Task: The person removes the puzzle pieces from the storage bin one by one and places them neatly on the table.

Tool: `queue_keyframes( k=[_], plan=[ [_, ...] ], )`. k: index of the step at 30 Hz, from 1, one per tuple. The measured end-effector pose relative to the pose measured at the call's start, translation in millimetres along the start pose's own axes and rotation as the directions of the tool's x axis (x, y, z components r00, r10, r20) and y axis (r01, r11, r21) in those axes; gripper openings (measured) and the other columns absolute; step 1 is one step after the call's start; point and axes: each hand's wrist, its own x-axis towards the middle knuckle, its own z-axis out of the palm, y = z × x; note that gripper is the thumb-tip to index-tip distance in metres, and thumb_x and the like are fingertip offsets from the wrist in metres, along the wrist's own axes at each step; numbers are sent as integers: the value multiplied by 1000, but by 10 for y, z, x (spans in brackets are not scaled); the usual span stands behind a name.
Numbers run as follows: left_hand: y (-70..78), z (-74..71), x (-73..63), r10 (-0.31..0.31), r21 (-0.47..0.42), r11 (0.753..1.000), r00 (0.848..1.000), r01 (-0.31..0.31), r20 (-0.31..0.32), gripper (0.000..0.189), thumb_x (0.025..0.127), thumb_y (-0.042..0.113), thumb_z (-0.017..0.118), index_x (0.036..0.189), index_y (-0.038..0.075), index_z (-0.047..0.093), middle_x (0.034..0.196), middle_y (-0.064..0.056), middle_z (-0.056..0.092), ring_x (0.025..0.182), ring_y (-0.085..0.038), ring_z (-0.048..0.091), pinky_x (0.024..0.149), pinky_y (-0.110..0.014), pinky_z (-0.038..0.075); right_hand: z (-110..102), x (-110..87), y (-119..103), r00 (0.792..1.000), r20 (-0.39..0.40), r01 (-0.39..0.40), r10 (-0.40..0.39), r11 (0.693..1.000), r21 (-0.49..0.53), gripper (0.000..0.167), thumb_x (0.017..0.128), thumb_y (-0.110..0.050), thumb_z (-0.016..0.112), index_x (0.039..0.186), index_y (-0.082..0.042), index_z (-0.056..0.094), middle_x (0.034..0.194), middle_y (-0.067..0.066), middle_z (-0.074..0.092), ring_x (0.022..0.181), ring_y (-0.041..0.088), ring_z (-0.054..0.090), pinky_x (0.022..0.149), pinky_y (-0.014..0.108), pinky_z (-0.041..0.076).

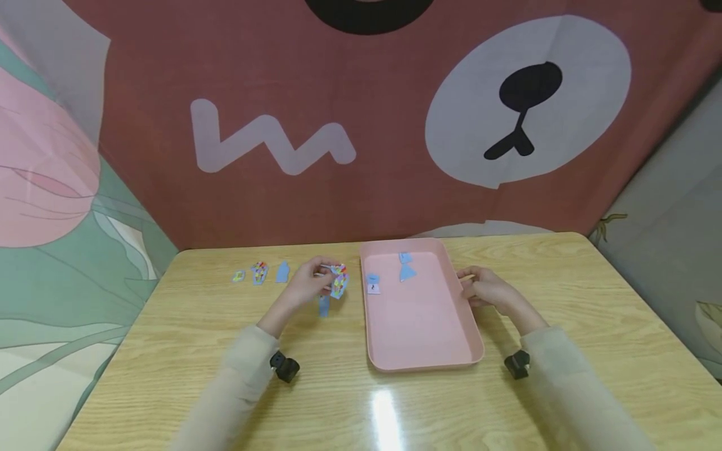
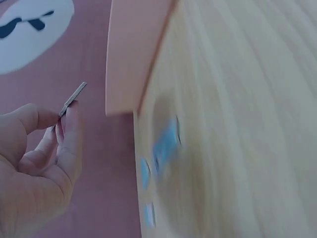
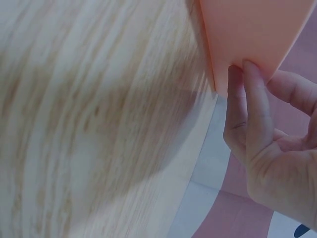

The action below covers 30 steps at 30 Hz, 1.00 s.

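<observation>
Pink tray [image 1: 420, 332] at lower ctr of head frame, on wood table [image 1: 169, 376]; R hand [image 1: 491, 291] grips its right wall, fingers bent. Blue strip [image 1: 324, 307] on table, left of ctr, just below L hand [image 1: 307, 283], which has a tilted multicolor cutout [image 1: 340, 285] pinched btwn thumb & fingers, above table, near tray's left wall. Blue triangle [image 1: 407, 273] in tray's upper end. Pale-green pc [image 1: 239, 275], 2nd multicolor cutout [image 1: 259, 273] & blue pc [image 1: 282, 272] in row, mid-left. Cartoon backdrop [image 1: 282, 207] across top.

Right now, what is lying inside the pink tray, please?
In the tray, blue pieces lie toward the far end; a small blue piece and a pale piece lie along its left side. What is under them is covered.
</observation>
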Motion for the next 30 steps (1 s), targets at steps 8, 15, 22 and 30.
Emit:
queue_keyframes(
  k=[8, 15, 22, 30],
  plan=[
    [-222, -312, -144, -45, 14, 999, 996, 47, -83, 38, 98, 9, 46, 134, -2, 45, 121, -22, 51, 84, -15, 59, 83, -36, 58, 7, 2, -9, 1000, 2, -1, 1, 1000, 4, 58, 84, -1, 53, 136, 13, 30, 120, 27, 54, 82, 7, 61, 71, 23, 55],
    [-344, -413, -209, -91, 42, 994, 990, 96, -108, 39, 96, 7, 49, 133, -4, 43, 124, -23, 46, 87, -17, 57, 83, -35, 58, 10, -4, -15, 1000, 3, -8, 8, 1000, -1, 59, 84, 0, 53, 136, 13, 30, 121, 28, 53, 85, 9, 62, 75, 26, 56],
    [-418, -424, -202, -138, 23, 990, 983, 142, -118, 44, 89, -1, 51, 132, -6, 44, 112, -15, 46, 81, -14, 53, 74, -24, 56, 12, -9, -13, 1000, -2, -3, 3, 1000, -2, 57, 84, 0, 53, 135, 13, 31, 118, 26, 54, 85, 9, 61, 75, 26, 56],
    [-494, -425, -210, -197, 38, 979, 974, 202, -107, 46, 89, -3, 53, 133, -6, 44, 115, -18, 49, 84, -16, 58, 78, -27, 59, 4, -11, -13, 1000, 4, -6, 6, 1000, -7, 57, 85, -1, 53, 135, 13, 31, 120, 28, 53, 86, 10, 62, 77, 27, 57]
  ],
)
